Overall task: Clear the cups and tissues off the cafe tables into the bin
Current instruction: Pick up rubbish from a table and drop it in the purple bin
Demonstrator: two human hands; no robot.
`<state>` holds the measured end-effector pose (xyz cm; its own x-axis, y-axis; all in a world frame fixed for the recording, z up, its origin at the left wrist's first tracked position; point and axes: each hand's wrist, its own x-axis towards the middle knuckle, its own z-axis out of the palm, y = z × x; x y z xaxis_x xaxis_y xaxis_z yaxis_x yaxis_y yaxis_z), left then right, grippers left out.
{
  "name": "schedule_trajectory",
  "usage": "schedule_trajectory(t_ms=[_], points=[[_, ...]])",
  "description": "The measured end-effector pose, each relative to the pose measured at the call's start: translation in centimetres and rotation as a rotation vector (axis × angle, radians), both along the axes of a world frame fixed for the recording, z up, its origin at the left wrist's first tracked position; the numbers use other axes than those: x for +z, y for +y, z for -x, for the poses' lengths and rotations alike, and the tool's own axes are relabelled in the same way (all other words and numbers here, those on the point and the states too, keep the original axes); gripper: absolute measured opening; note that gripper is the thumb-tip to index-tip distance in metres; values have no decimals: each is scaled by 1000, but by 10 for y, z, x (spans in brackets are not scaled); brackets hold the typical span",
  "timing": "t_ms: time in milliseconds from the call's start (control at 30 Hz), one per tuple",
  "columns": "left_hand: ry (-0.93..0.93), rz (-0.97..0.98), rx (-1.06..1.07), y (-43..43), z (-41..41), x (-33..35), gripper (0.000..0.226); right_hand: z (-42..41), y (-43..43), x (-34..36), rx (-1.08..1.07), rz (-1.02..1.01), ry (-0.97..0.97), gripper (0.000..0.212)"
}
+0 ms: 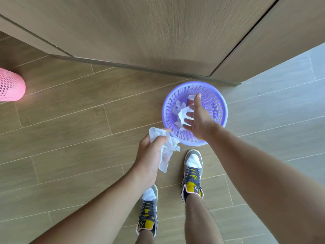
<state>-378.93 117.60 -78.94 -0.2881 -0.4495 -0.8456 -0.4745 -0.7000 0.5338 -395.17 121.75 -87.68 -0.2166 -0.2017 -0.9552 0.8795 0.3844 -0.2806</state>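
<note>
A purple mesh bin stands on the floor by the wooden wall. Inside it lie crumpled white tissues and a brownish cup. My right hand hovers over the bin's opening with its fingers spread. Just below those fingers is a white tissue; whether the fingers still touch it I cannot tell. My left hand grips another crumpled white tissue just left of the bin's near rim.
A pink mesh bin stands at the left edge. A wood-panelled wall rises right behind the purple bin. My two feet in grey and yellow sneakers stand just in front of it on the plank floor.
</note>
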Motion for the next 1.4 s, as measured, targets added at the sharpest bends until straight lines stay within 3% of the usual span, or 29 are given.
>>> schedule_trajectory(t_ms=[133,233,333,733,1033,1167,1300,1400], points=[[27,-7,17,-1,7,0,32,3,15,23,-30,43,173,62],[27,-18,43,3,12,2,30,3,40,49,-108,81,281,53],[25,-37,77,9,15,6,26,3,66,79,-159,106,349,57],[23,-169,134,4,64,-13,11,11,103,119,-218,89,385,59],[-20,-231,131,4,90,-70,28,22,116,99,-208,47,397,60],[-47,-203,118,9,86,-70,7,24,117,96,-207,49,403,60],[-14,-94,166,12,75,-43,8,21,111,107,-190,74,414,56],[79,17,223,8,69,-7,26,19,101,128,-150,110,444,50]])
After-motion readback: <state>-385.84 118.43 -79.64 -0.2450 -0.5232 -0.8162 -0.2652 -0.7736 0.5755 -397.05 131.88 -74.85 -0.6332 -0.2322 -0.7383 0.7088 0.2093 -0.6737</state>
